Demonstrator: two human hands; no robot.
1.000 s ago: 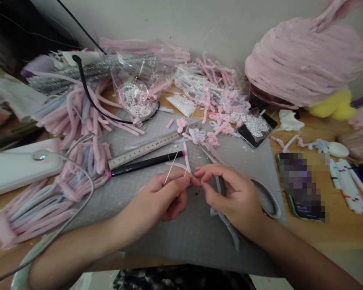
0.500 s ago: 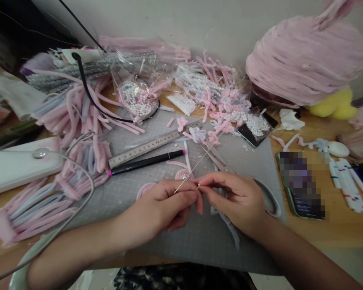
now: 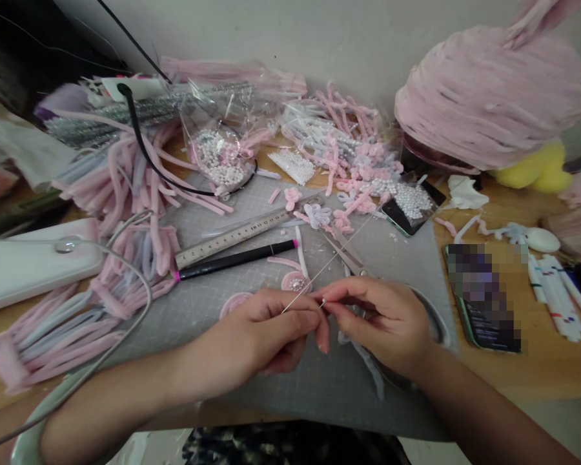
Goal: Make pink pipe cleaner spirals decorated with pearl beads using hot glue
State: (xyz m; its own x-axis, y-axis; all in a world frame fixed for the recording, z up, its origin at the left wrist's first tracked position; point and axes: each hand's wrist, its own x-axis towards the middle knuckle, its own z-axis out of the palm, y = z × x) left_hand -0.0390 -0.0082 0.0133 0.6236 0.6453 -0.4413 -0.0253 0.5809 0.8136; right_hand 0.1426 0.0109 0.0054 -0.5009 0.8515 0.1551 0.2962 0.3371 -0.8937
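My left hand (image 3: 275,329) is closed, thumb against the fingers, on a thin pale wire (image 3: 336,259). The wire slants up to the right over the scissors. My right hand (image 3: 380,323) pinches a tiny white bead (image 3: 323,301) between thumb and forefinger, right beside my left fingertips. Whether the bead is threaded is too small to tell. Behind the hands lies a pink fuzzy disc (image 3: 290,281) with pearl beads at its centre. A second pink disc (image 3: 235,303) is partly hidden by my left hand. Scissors (image 3: 351,258) lie beyond my right hand.
A steel ruler (image 3: 237,236) and a black marker (image 3: 237,259) lie on the grey cutting mat (image 3: 198,310). Bead bags (image 3: 223,155) and fuzzy stems (image 3: 121,174) are heaped at the back and left. A phone (image 3: 484,300) lies right. A cable (image 3: 148,290) crosses my left forearm.
The wire now reaches farther up and to the right. Both hands and the bead have shifted slightly right, with the pinch kept.
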